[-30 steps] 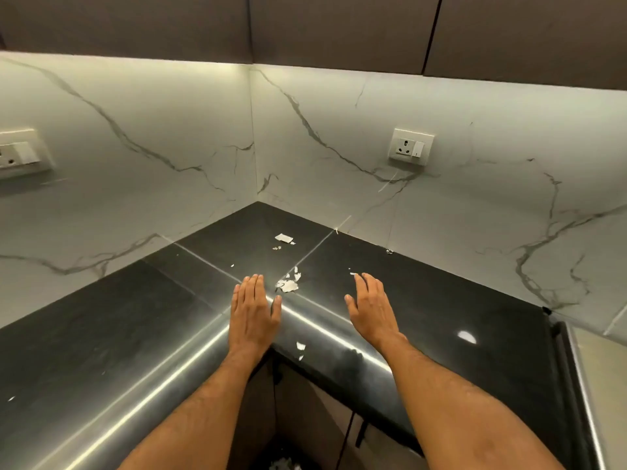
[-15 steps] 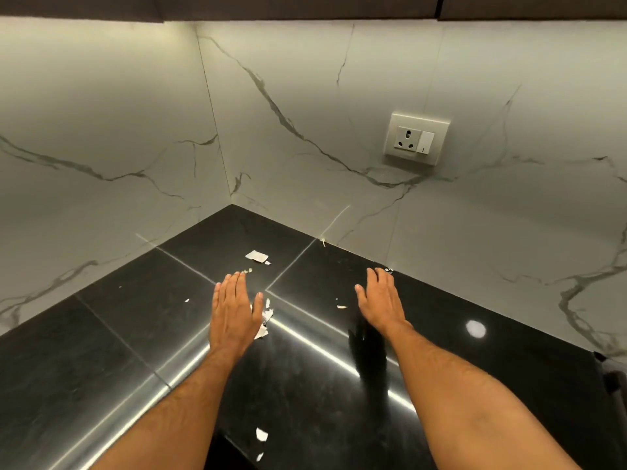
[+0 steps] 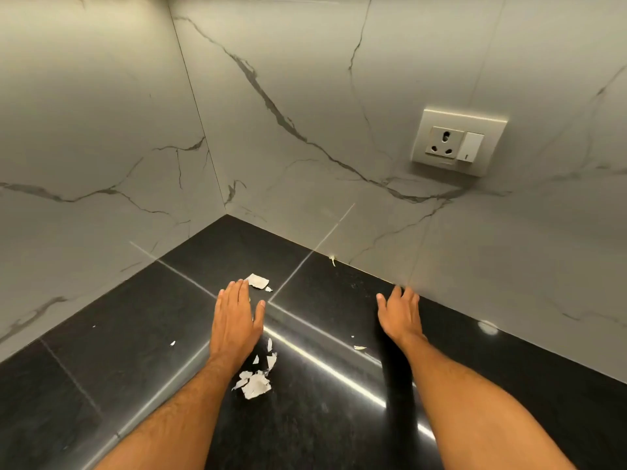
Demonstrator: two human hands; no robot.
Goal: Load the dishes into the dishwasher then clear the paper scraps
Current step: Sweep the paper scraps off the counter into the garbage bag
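Two hands flat on the black bench [image 3: 112, 368], palms down, fingers straight, gripping nothing. Left hand [image 3: 234, 322] sits near the seam crossing, its fingertips just short of the largest far scrap [image 3: 258, 280]; right hand [image 3: 400, 313] has fingertips at the foot of the marble wall [image 3: 305, 96], no room left ahead of it. Bench runs into a corner where the two wall slabs meet, so forward room is closed on both sides; open black surface lies left of the left hand and right of the right forearm. Paper scraps: main cluster [image 3: 255, 385] lies beside the left wrist, a small bit [image 3: 359, 348] beside the right wrist, a tiny fleck [image 3: 172, 343] off to the left, one sliver [image 3: 333, 260] at the wall base. Socket plate [image 3: 458, 140] on the wall above the right hand. Versus half a second ago: both hands reached farther toward the corner, the cluster that was by the left fingers now sits back by the wrist, right hand went from mid-bench to the wall. Front bench edge is out of frame, both forearms cut off at the bottom; any scraps under the left palm can't be seen.
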